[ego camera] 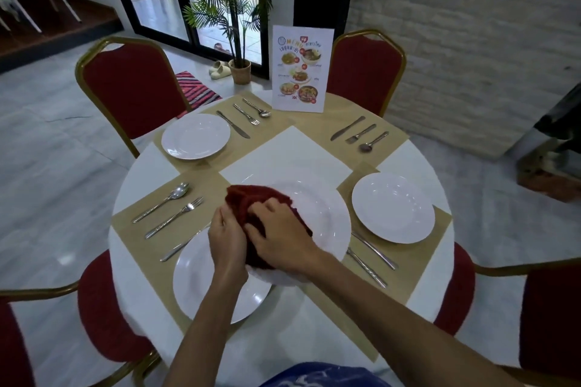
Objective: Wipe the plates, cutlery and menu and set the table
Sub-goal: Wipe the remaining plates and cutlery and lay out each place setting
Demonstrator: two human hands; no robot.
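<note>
Plate [317, 214] wiped with cloth [248, 201] above the desk [132, 185].
The left hand [228, 240] grasps the plate's near rim. The right hand [279, 237] clutches the red cloth, bunched against the plate's left side. The plate is raised over the desk's near centre, partly above a lower plate [201, 289]. The menu [298, 69] stands upright at the far edge.

The upright white menu card [298, 69] at the far edge of the round white table [146, 168] reads "MENU" across its top. Its Thai lettering and red price dots are too small to read.
</note>
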